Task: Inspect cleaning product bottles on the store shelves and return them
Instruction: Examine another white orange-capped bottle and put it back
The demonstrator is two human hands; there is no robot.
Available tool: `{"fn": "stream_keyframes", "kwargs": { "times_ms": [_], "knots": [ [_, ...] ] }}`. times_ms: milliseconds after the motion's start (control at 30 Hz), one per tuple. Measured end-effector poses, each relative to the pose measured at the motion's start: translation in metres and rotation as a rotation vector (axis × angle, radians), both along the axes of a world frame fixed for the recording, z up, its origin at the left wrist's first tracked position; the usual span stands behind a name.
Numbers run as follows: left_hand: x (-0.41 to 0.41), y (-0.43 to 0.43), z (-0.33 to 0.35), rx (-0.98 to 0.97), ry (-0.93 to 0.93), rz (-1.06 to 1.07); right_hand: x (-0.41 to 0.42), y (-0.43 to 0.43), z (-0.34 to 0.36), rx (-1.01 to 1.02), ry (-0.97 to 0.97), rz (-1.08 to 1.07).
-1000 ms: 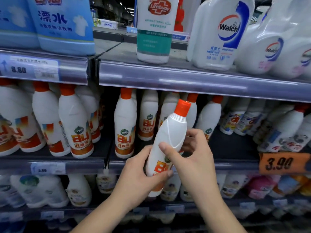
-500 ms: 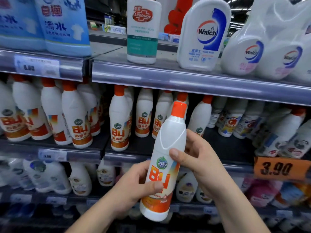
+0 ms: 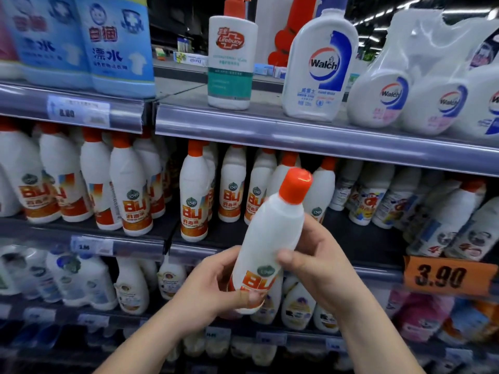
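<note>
I hold a white bottle with an orange cap and an orange "B4" label [image 3: 270,233] in front of the middle shelf, tilted with its cap up and to the right. My left hand [image 3: 213,287] grips its lower part from the left, thumb across the label. From the right, my right hand [image 3: 316,263] wraps its middle, thumb on the front. Rows of the same orange-capped bottles [image 3: 193,195] stand on the middle shelf [image 3: 151,247] behind it.
The top shelf [image 3: 297,136] carries a Lifebuoy pump bottle [image 3: 231,63], white Walch bottles [image 3: 321,68] and blue bleach jugs [image 3: 118,47]. An orange 3.90 price tag [image 3: 445,276] hangs at the right. Lower shelves hold several other white bottles [image 3: 132,287].
The bottle has tilted further to the right and turned slightly in my hands. The view has moved closer to the shelves and shifted down a little.
</note>
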State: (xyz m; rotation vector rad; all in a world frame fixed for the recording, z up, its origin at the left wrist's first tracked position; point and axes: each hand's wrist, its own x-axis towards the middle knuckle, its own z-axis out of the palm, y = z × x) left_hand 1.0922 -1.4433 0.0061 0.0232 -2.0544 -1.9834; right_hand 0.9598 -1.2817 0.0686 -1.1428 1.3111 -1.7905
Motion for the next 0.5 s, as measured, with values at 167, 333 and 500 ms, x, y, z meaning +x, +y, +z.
{"fn": "stream_keyframes", "kwargs": {
  "times_ms": [167, 333, 500],
  "knots": [
    [0.004, -0.013, 0.006, -0.098, 0.049, 0.040, 0.015, -0.003, 0.010, 0.047, 0.281, 0.087],
    [0.006, -0.021, 0.017, -0.122, 0.105, 0.056, 0.022, -0.006, 0.019, 0.012, 0.327, 0.088],
    [0.009, -0.032, 0.024, -0.144, 0.108, 0.039, 0.026, -0.010, 0.025, 0.001, 0.357, 0.081]
  ]
}}
